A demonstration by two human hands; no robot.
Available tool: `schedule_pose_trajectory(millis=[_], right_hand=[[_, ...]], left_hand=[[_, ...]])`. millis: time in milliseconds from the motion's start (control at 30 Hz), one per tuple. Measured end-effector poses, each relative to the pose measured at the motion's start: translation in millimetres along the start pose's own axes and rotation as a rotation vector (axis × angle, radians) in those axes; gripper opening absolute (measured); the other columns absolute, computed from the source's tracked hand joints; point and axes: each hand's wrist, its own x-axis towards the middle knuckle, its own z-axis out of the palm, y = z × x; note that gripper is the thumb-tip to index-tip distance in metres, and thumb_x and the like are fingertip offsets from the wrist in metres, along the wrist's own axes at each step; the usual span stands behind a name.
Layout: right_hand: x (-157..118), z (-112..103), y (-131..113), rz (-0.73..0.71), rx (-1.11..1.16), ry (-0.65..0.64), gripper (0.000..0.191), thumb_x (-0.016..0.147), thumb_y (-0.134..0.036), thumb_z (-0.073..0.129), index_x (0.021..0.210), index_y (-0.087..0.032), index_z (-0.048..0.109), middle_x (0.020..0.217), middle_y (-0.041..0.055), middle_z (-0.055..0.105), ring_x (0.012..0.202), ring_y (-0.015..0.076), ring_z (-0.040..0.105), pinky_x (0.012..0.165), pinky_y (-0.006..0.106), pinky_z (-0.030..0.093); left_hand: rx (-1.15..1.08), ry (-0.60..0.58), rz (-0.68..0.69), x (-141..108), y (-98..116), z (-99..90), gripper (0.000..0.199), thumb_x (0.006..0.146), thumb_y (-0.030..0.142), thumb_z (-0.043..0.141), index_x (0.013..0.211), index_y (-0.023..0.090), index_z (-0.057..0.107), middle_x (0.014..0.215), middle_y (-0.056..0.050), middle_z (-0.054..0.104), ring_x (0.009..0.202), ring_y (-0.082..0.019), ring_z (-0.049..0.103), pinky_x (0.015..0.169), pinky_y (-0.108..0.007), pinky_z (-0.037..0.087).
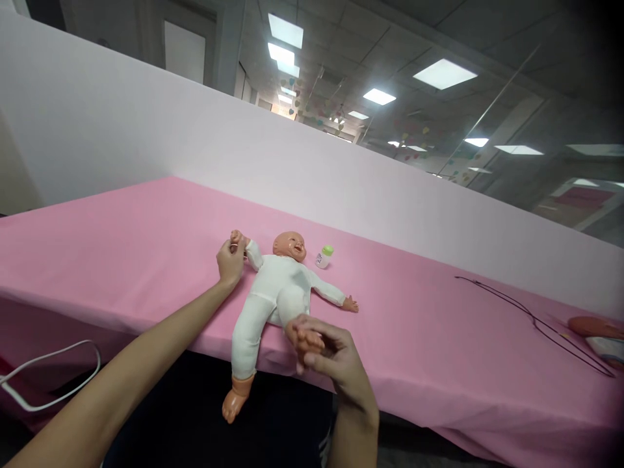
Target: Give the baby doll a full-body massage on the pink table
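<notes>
1 left hand (230, 262); 1 right hand (341, 359); 1 whole doll (279, 278); 1 bottle (324, 257); 1 bench (414, 312); 1 white cable (32, 409); black cords (534, 320), number unclear.

On my remote view, I observe baby doll (280, 281) lying face-up across pink table cover (414, 338), head farthest from me, feet nearest; torso, arms and legs white fabric; bald head, hands and feet glossy orange-tan, bare; head turned toward my right, mouth open; arm on my left extended sideways, its hand gripped and partly covered; arm on my right stretched outward, fingers spread; leg on my left straight, foot hanging past table edge; other leg toward me, foot gripped, partly hidden.
</notes>
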Motion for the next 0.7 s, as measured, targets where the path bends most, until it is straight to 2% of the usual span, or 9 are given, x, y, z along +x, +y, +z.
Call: schedule_pose_trajectory(millis=[100, 167, 233, 300, 367, 433, 500, 567, 700], right_hand=[[-14, -10, -8, -0.028, -0.093, -0.196, 0.037, 0.07, -0.029, 0.098, 0.105, -0.026, 0.086, 0.103, 0.0083, 0.08, 0.095, 0.026, 0.074, 0.09, 0.041, 0.061], [-10, -12, -1, -0.044, -0.034, -0.113, 0.036, 0.073, -0.033, 0.096, 0.107, -0.025, 0.086, 0.105, 0.0087, 0.08, 0.076, 0.022, 0.074, 0.075, 0.038, 0.063], [4, -10, 13, -0.051, 0.077, 0.107, 0.038, 0.076, -0.038, 0.093, 0.111, -0.023, 0.084, 0.11, 0.0097, 0.079, 0.056, 0.0157, 0.067, 0.058, 0.034, 0.06], [24, -6, 31, -0.032, 0.128, 0.306, 0.045, 0.075, -0.04, 0.094, 0.114, -0.021, 0.082, 0.104, 0.009, 0.079, 0.054, 0.0142, 0.065, 0.055, 0.031, 0.058], [44, 0, 47, 0.01, 0.134, 0.395, 0.051, 0.072, -0.039, 0.096, 0.116, -0.018, 0.081, 0.093, 0.0061, 0.078, 0.06, 0.0152, 0.067, 0.061, 0.03, 0.059], [56, 7, 55, 0.029, 0.138, 0.399, 0.053, 0.071, -0.04, 0.096, 0.117, -0.018, 0.081, 0.096, 0.0056, 0.078, 0.065, 0.0145, 0.068, 0.066, 0.029, 0.06], [56, 15, 51, 0.028, 0.115, 0.355, 0.049, 0.072, -0.038, 0.096, 0.115, -0.02, 0.082, 0.109, 0.0071, 0.077, 0.071, 0.0148, 0.069, 0.07, 0.03, 0.062], [42, 20, 35, 0.026, 0.085, 0.288, 0.044, 0.072, -0.034, 0.096, 0.112, -0.022, 0.083, 0.122, 0.0082, 0.075, 0.073, 0.0154, 0.07, 0.07, 0.03, 0.063], [-2, 12, -7, 0.023, 0.081, 0.128, 0.039, 0.074, -0.032, 0.094, 0.111, -0.026, 0.084, 0.116, 0.0089, 0.076, 0.057, 0.0136, 0.067, 0.052, 0.029, 0.061]], left_hand=[[-0.015, 0.11, -0.138, 5, -1, -1.0, 0.039, 0.094, 0.056, 0.061, 0.076, 0.021, 0.063, 0.073, -0.005, 0.07, 0.064, -0.021, 0.067, 0.062, -0.031, 0.052], [-0.013, 0.067, -0.059, 0, 3, -1.4, 0.038, 0.094, 0.056, 0.062, 0.077, 0.022, 0.062, 0.073, -0.004, 0.069, 0.065, -0.02, 0.066, 0.064, -0.031, 0.051], [0.001, -0.074, 0.127, -9, 9, -1.7, 0.034, 0.094, 0.053, 0.064, 0.08, 0.022, 0.06, 0.074, -0.002, 0.067, 0.065, -0.018, 0.063, 0.065, -0.03, 0.05], [0.069, -0.294, 0.333, -20, 16, -2.4, 0.029, 0.093, 0.05, 0.067, 0.085, 0.022, 0.061, 0.075, 0.0, 0.066, 0.065, -0.016, 0.06, 0.065, -0.029, 0.047], [0.159, -0.494, 0.461, -28, 20, -3.8, 0.027, 0.093, 0.048, 0.069, 0.086, 0.023, 0.062, 0.073, 0.001, 0.065, 0.062, -0.015, 0.057, 0.064, -0.028, 0.045], [0.215, -0.577, 0.498, -32, 21, -4.9, 0.028, 0.093, 0.048, 0.069, 0.085, 0.023, 0.061, 0.071, 0.002, 0.062, 0.061, -0.015, 0.055, 0.063, -0.028, 0.043], [0.206, -0.53, 0.455, -31, 20, -4.5, 0.031, 0.094, 0.049, 0.067, 0.081, 0.023, 0.058, 0.068, 0.002, 0.059, 0.059, -0.015, 0.052, 0.061, -0.028, 0.041], [0.147, -0.416, 0.364, -26, 16, -2.5, 0.034, 0.095, 0.051, 0.064, 0.079, 0.023, 0.055, 0.067, 0.003, 0.056, 0.059, -0.015, 0.05, 0.06, -0.028, 0.04], [-0.005, -0.145, 0.129, -9, 4, 2.2, 0.038, 0.095, 0.055, 0.061, 0.075, 0.023, 0.056, 0.069, 0.0, 0.058, 0.064, -0.016, 0.054, 0.063, -0.029, 0.044]])
